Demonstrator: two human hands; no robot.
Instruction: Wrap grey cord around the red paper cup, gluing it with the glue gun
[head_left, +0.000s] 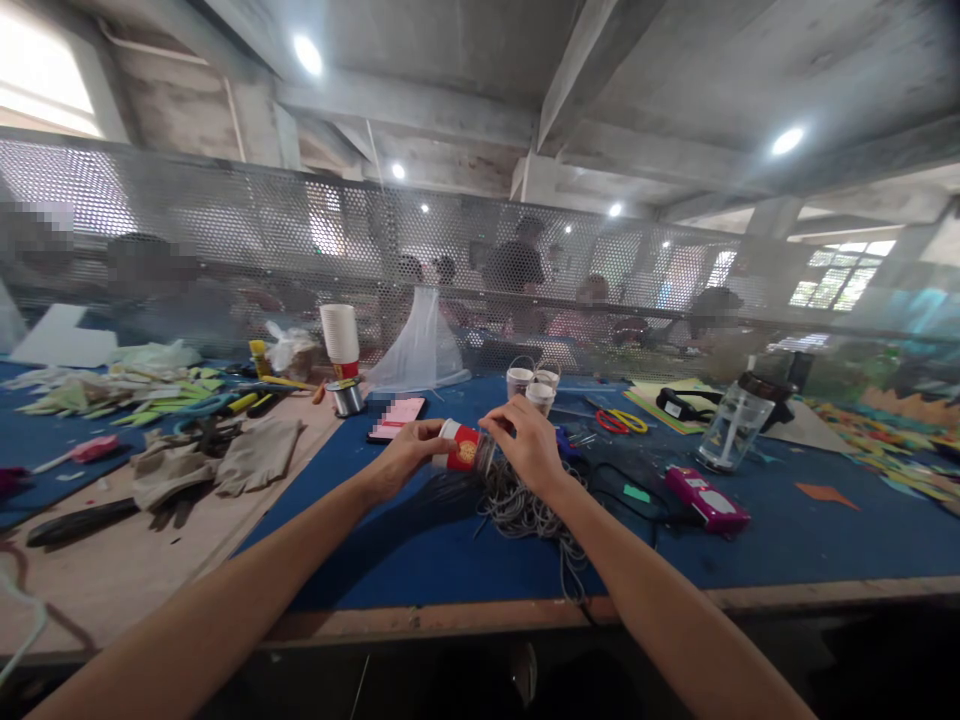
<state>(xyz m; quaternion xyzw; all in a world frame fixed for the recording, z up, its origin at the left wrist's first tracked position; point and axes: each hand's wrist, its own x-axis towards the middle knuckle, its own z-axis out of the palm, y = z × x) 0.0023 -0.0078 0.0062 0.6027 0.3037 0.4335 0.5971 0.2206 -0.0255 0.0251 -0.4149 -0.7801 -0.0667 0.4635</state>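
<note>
Red-and-white paper cup [461,448] lying sideways between two bare hands, the left hand [409,460] gripping it.
From where I'm standing, the cup is pointing its long axis from about ten o'clock to four, with the left thumb and fingers clasping its white ten o'clock end. The right hand [531,450] is hovering close by, the cup lying at roughly nine o'clock from its fingertips; those fingers are curling together, though I can't tell whether they're pinching a strand. Grey cord [529,512] is heaping up at six o'clock beneath the right hand. The left forearm is reaching in from seven o'clock, the right from five, its back of hand facing upward.
</note>
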